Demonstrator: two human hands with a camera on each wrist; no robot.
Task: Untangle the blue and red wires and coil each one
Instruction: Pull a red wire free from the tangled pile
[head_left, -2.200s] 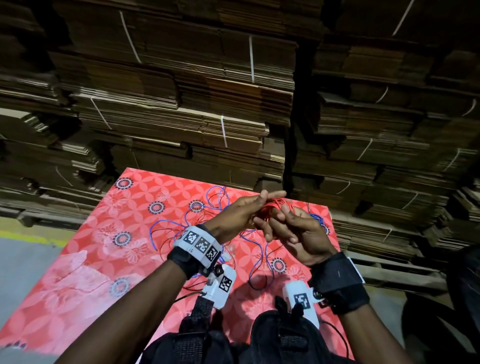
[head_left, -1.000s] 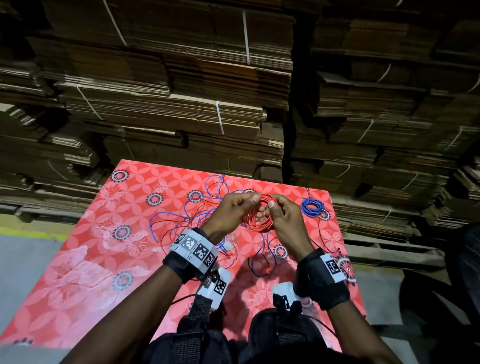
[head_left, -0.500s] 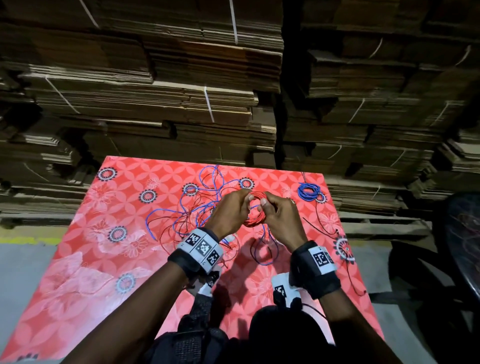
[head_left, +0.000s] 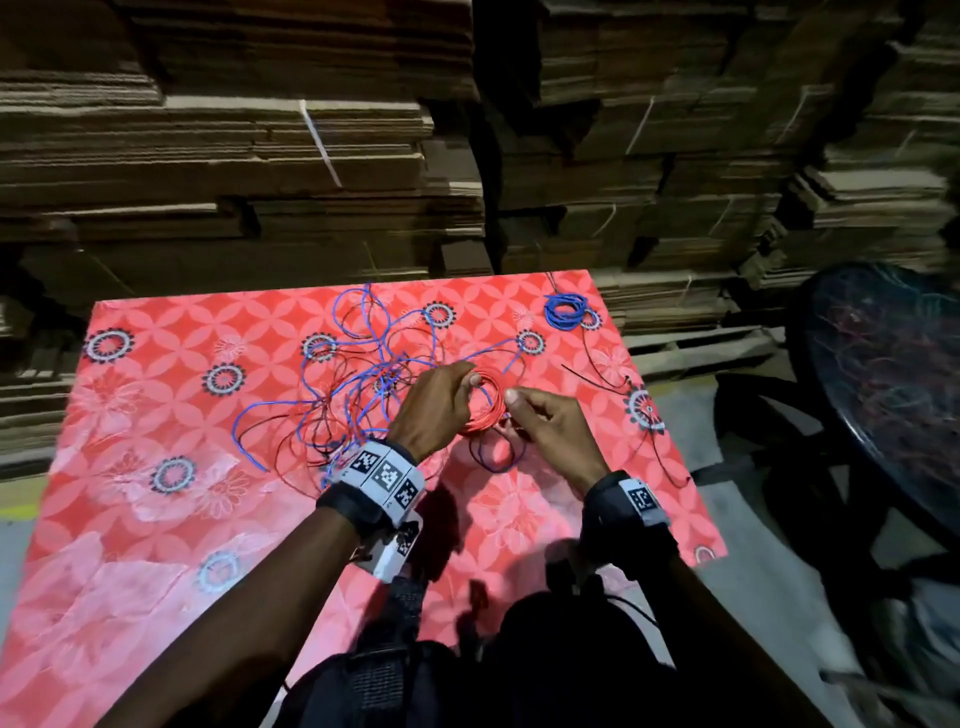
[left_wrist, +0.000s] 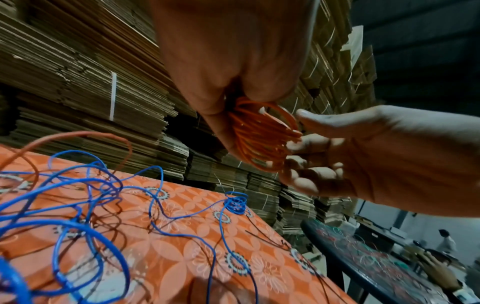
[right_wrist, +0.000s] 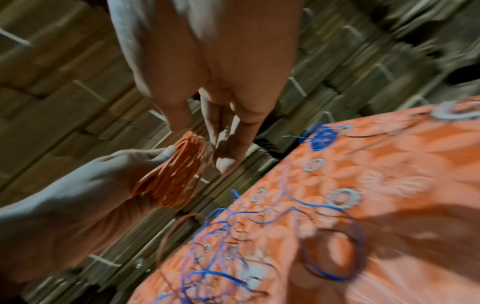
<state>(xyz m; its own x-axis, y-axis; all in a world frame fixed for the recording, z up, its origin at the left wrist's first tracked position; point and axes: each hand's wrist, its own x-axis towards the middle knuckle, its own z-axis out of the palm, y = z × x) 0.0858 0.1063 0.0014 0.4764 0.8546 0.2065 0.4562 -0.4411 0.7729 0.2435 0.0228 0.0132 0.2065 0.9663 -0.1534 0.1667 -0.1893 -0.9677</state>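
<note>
The red wire coil has a smooth, slightly glossy plastic sheath, as do the loose blue wires lying on the worktop cover, a thin printed sheet with a soft sheen and shallow creases. Behind that cover, the stacked cardboard looks matt and rough-edged, bound with pale, smooth plastic straps.

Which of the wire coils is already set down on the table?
The blue coil, lying alone at the table's far right corner. The red coil is off the cloth, gripped by the left hand.
</note>
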